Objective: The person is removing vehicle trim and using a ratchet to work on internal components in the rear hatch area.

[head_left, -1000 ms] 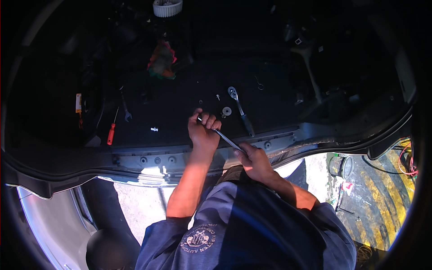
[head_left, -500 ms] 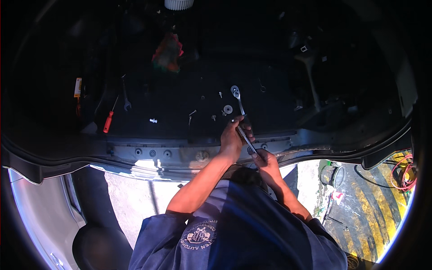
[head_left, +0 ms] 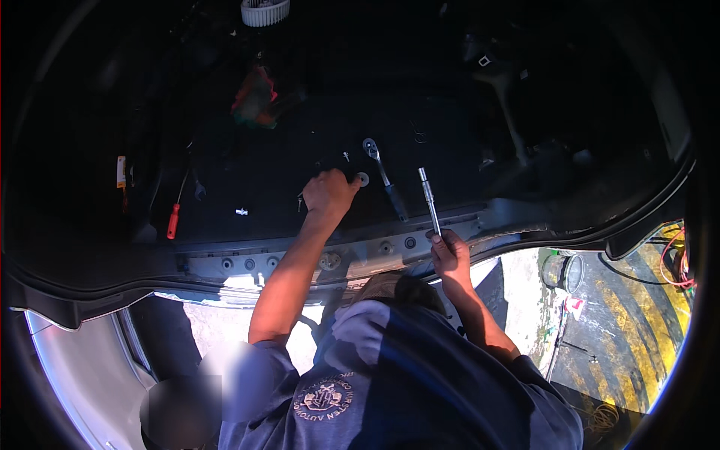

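Since the earlier frames both hands have separated: half a second ago they met on one tool at the trunk sill, and now the left hand (head_left: pixel 328 192) has reached forward onto the dark trunk floor (head_left: pixel 450 105) while the right hand (head_left: pixel 447 251) has stayed back at the sill with the tool. Nearest the viewer, the person's blue-grey shirt (head_left: pixel 420 375) fills the lower frame, both forearms rising from it. At the grey sill panel (head_left: pixel 300 259), which carries a row of round holes, the right hand is closed around the lower end of a slim metal extension bar (head_left: pixel 428 196), whose shaft points away over the floor. Just beyond, the left hand rests knuckles-up on the floor, fingers curled; whether it pinches anything cannot be told. A small round washer (head_left: pixel 363 179) lies just beside its fingertips, and a ratchet wrench (head_left: pixel 381 171) lies loose between washer and bar. To the left, well apart, lie a small white clip (head_left: pixel 241 212) and a red-handled screwdriver (head_left: pixel 174 219). Farther in sits a red-and-green rag (head_left: pixel 253 97), and at the far edge a white ribbed round part (head_left: pixel 265 10).
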A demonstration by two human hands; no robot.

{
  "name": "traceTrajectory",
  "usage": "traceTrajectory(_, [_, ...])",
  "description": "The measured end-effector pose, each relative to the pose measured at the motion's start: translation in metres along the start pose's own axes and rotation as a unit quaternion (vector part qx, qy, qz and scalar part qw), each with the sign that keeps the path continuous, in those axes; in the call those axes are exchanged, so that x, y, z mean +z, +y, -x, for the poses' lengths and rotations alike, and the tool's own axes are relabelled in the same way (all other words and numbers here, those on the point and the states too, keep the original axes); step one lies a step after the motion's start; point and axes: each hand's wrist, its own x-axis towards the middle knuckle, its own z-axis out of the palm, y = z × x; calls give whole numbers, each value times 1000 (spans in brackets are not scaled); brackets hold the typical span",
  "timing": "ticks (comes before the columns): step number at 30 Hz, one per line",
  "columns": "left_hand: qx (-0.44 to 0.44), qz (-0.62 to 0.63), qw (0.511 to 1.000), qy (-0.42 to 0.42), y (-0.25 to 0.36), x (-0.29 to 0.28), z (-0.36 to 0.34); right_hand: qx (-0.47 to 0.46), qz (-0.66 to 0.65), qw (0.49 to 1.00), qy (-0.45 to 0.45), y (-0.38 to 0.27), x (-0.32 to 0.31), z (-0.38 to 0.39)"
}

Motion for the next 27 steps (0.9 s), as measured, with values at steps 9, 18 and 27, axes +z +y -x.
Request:
traceTrajectory(9, [58, -60, 996, -7, 1, 25, -19, 74, 7, 996, 39, 9, -21, 3])
traceTrajectory(18, [58, 129, 989, 50, -27, 8, -12, 52, 46, 998, 6, 10, -36, -18])
traceTrajectory(27, [107, -100, 987, 71, -2, 21, 11, 24, 112, 993, -18, -7, -43, -44])
